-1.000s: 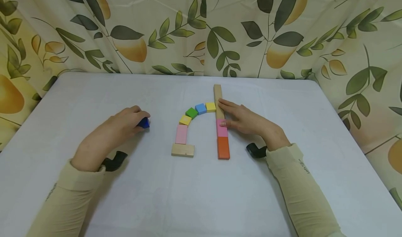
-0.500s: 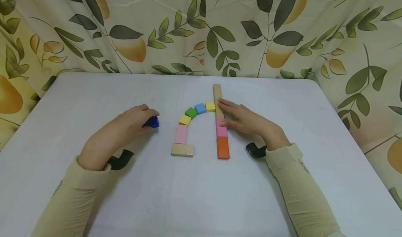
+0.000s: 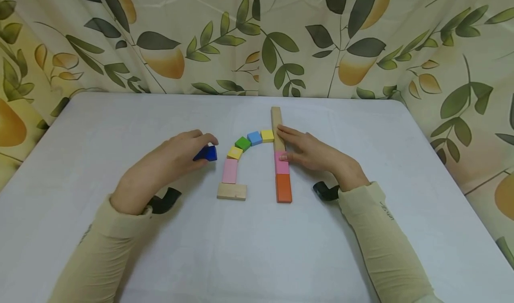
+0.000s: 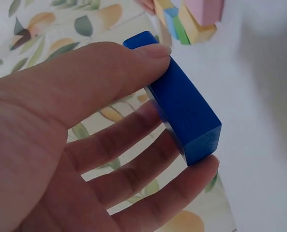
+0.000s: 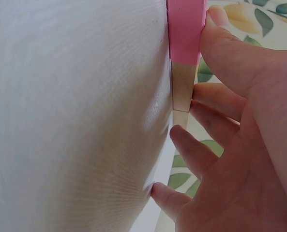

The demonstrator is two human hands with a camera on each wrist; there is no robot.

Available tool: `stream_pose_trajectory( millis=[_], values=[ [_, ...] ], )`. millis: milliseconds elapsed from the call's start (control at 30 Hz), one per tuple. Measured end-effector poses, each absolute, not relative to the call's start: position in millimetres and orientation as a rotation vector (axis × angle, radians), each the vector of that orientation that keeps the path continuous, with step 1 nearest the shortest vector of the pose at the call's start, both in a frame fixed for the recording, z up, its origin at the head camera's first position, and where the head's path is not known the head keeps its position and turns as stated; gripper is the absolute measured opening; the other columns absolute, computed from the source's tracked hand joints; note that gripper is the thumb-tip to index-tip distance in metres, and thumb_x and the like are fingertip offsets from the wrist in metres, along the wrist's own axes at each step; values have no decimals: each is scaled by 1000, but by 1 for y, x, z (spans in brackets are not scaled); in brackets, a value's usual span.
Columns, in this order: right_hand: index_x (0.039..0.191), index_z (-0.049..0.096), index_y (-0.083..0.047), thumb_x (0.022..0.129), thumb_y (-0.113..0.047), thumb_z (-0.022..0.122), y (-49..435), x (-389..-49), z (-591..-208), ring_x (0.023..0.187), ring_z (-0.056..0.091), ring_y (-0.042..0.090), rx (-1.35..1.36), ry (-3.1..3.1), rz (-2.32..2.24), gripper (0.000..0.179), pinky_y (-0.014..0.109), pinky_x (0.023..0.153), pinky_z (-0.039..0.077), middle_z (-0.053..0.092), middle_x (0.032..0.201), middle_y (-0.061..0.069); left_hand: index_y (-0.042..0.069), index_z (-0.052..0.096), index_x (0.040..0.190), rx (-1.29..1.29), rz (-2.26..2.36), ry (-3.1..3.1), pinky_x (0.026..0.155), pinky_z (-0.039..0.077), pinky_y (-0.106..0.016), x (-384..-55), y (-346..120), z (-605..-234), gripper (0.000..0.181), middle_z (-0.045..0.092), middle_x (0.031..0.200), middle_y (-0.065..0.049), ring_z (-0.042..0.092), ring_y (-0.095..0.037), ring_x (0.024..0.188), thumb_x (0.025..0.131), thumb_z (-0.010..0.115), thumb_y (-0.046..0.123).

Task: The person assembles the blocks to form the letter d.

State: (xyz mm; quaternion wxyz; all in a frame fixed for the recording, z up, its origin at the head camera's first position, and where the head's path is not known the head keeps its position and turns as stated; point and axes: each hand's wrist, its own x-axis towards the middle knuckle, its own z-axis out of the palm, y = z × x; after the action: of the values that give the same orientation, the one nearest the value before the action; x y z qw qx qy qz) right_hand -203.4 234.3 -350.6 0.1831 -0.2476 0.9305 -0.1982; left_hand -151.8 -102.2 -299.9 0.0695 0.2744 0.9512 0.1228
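Note:
My left hand [image 3: 170, 160] pinches a dark blue block [image 4: 184, 106] between thumb and fingertips, just left of the curved line of blocks. In the left wrist view the block is a long rectangular one. The curve runs from a plain wooden block [image 3: 231, 192] through a pale pink block [image 3: 230, 171], a yellow cube [image 3: 234, 152], a green cube [image 3: 242, 143] and a light blue cube [image 3: 254, 138] to another yellow cube [image 3: 267, 136]. My right hand [image 3: 317, 152] rests on the straight row, thumb on its pink block [image 5: 187, 31], other fingertips touching the natural wood [image 5: 183, 87].
An orange block [image 3: 283, 188] forms the near end of the straight row. The white tablecloth [image 3: 257, 249] covers the table, with a fruit-and-leaf patterned curtain [image 3: 225, 39] behind it. Black wrist mounts [image 3: 164, 201] hang under both forearms.
My left hand has moved to the right with the blue block, closer to the curved line. The right hand has stayed on the straight row, and the laid blocks have not shifted.

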Motion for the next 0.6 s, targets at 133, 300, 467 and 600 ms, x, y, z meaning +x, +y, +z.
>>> stream_pose_trajectory(
  millis=[133,300,467,600],
  values=[
    [159,19,-10,98,-35,61,234,-203,-351,154,11,33,-694,2622,-561,78,65,120,5,10,168,7,13,57,133,866,369,2856,83,57,-37,-152,-93,-297,49,63,110,-11,62,-23,95,88,75,10],
    [159,18,-11,98,-36,61,234,-202,-350,154,11,33,-676,2622,-559,79,64,121,5,9,168,6,13,62,129,863,360,2814,85,57,-37,-155,-81,-293,43,63,112,-11,62,-23,97,88,75,11],
    [159,18,-11,97,-36,62,233,-201,-349,155,11,32,-676,2620,-564,79,64,121,5,9,168,6,14,63,129,832,360,2791,86,57,-36,-155,-72,-292,44,63,113,-9,61,-22,98,87,76,14],
    [159,18,-11,97,-36,62,233,-201,-348,155,11,32,-672,2618,-568,80,64,121,5,9,168,6,16,62,131,818,365,2770,87,58,-37,-154,-64,-288,46,63,114,-9,61,-22,100,87,77,17]
  ],
)
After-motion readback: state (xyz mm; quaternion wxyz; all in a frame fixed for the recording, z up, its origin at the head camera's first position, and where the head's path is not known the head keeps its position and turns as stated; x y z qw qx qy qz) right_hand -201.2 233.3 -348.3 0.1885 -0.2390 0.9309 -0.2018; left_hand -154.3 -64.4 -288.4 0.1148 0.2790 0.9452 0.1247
